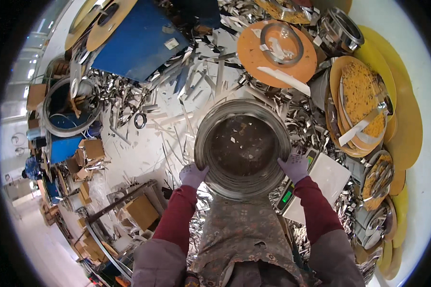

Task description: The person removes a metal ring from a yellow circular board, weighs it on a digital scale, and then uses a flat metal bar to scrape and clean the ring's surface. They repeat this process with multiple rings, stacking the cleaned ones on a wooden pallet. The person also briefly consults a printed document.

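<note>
Between my two hands is a wide, round grey metal tub [210,174] with ridged, ring-like sides. Small bits lie on its dark brown bottom. My left hand [194,175], in a pale glove, grips the near left of its rim. On the near right, my gloved right hand [293,167] holds the same rim, its fingers partly hidden by the wall. Just beside that hand is a scale with a white platform [328,179] and a green-lit display [286,196].
Metal strip scraps [122,95] are heaped all around. Orange discs [254,52] and coils on yellow discs [361,95] line the right side. A blue panel [139,43] stands at far left. Nearer left are a metal-rimmed drum [47,112] and cardboard boxes [142,211].
</note>
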Tool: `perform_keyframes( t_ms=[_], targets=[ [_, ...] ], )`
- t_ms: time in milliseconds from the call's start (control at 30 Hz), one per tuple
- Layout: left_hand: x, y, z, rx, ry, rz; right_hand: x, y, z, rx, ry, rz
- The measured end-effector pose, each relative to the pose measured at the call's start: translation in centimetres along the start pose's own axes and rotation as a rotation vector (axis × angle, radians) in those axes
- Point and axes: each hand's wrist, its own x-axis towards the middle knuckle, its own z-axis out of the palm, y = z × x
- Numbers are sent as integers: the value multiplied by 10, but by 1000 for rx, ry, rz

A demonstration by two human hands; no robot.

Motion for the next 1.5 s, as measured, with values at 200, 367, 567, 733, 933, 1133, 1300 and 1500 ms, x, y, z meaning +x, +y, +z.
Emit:
perform_keyframes(
  t_ms=[200,367,567,733,933,1133,1300,1500],
  targets=[
    [40,-46,8,-591,-56,-175,35,39,50,753,330,26],
    [119,-45,47,-1606,-286,-32,59,40,103,1098,25,258],
    [141,-34,51,-1828,-686,95,69,16,104,769,168,370],
    [146,-40,19,-1596,-866,465,73,-24,67,659,132,523],
    [167,-52,34,-877,-458,799,50,-43,-2,853,160,583],
    [169,-55,22,-316,-224,917,52,-42,2,867,144,563],
    [166,-44,9,-386,-177,956,59,-35,23,892,173,539],
    [212,-44,23,-980,-546,561,59,-24,35,960,100,510]
  ],
)
